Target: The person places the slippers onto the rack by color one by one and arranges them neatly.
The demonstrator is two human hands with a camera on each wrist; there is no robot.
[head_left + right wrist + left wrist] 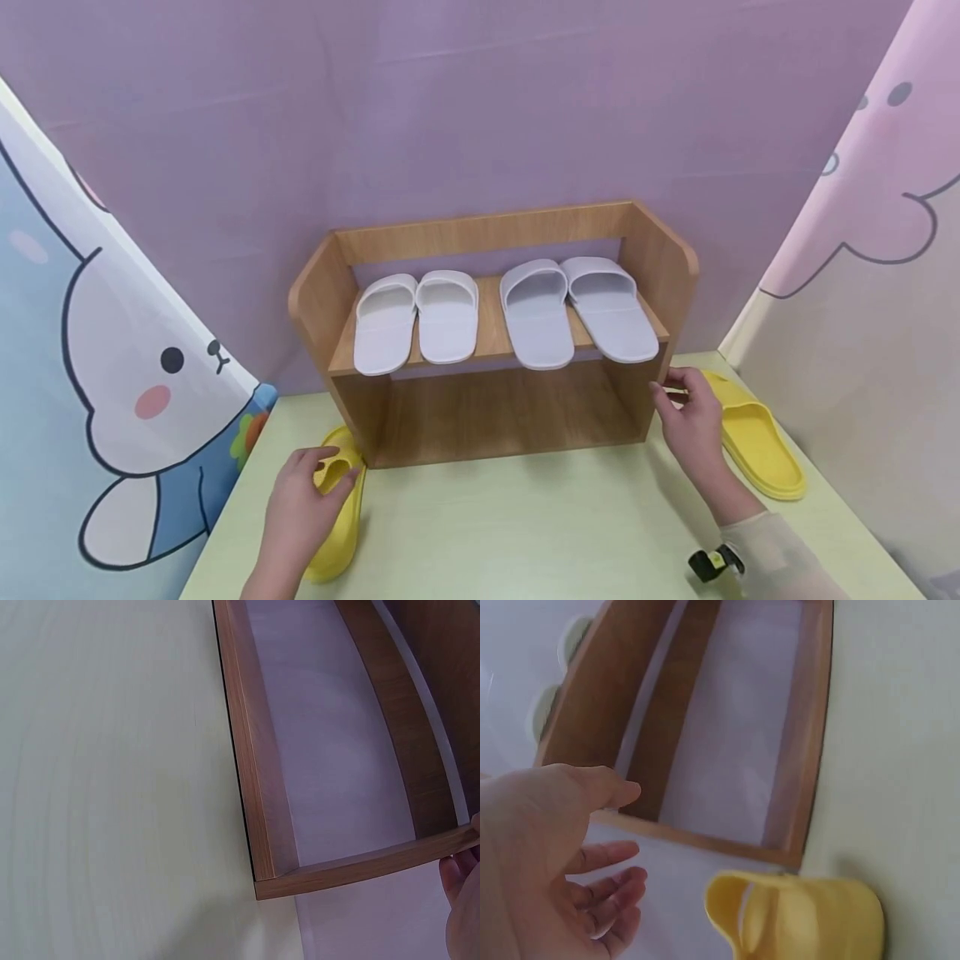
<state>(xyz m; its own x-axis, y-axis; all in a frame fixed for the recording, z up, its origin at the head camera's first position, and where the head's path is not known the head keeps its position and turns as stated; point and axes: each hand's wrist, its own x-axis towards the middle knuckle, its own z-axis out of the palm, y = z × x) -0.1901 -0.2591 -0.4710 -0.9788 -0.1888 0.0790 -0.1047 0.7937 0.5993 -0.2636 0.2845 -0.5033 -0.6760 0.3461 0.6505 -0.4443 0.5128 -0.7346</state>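
A wooden shoe rack (pixel 487 230) stands against the purple backdrop. On its upper shelf sit two pairs of white slippers (pixel 447 329), toes to the back. My right hand (pixel 692 421) is at the rack's right side panel, thumb over the front edge and fingers on the outer face, pinching it. In the right wrist view only part of that hand (pixel 466 900) shows at the edge. My left hand (pixel 300 504) hovers by the rack's left side, over a yellow slipper (pixel 335 542). Its thumb and fingers are apart with nothing between them, as the left wrist view shows.
Another yellow slipper (pixel 761 450) lies on the pale table (pixel 487 533) to the right of the rack, beyond my right hand. Cartoon-printed cloth (pixel 150 350) borders the left side, and a second printed cloth (pixel 877 333) the right.
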